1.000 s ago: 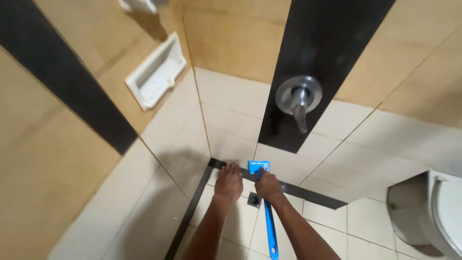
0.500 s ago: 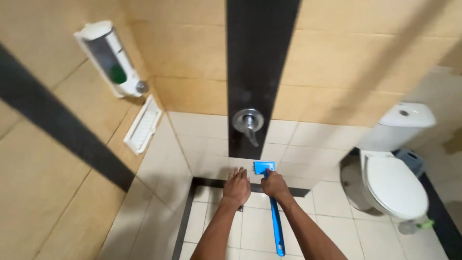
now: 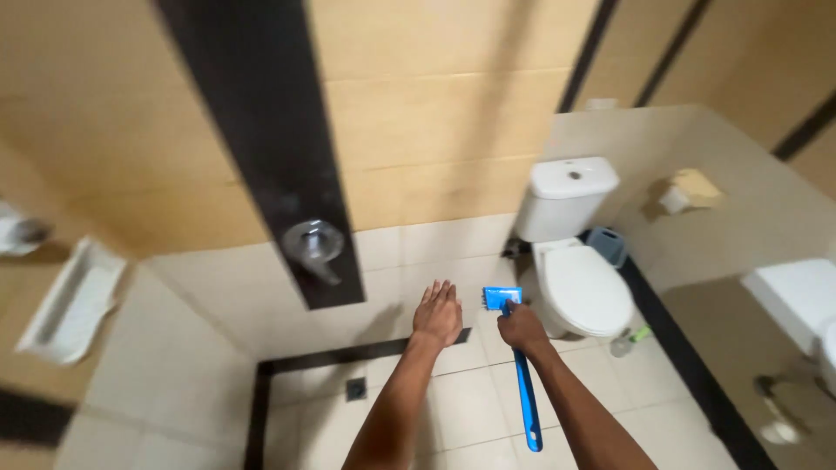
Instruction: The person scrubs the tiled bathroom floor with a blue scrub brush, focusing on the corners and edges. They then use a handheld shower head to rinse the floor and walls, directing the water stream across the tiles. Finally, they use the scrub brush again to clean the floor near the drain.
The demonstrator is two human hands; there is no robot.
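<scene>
My right hand (image 3: 522, 327) grips a blue long-handled brush (image 3: 526, 393) just below its blue head (image 3: 502, 297), the handle running back toward me. My left hand (image 3: 438, 313) hovers beside it with fingers spread flat, holding nothing. Both hands reach toward the tiled floor (image 3: 470, 392) near the wall base. A chrome shower valve (image 3: 315, 245) sits on a black vertical strip of the wall, up and left of my left hand.
A white toilet (image 3: 575, 261) stands to the right with a small blue bin (image 3: 608, 245) beside it. A floor drain (image 3: 355, 389) lies left of my arms. A white soap tray (image 3: 74, 300) hangs on the left wall. A white basin (image 3: 797, 300) is at the far right.
The view has swung right and pulled back, bringing the toilet closer to centre. My left hand has lifted off the brush and spread open. My right hand keeps hold of the brush.
</scene>
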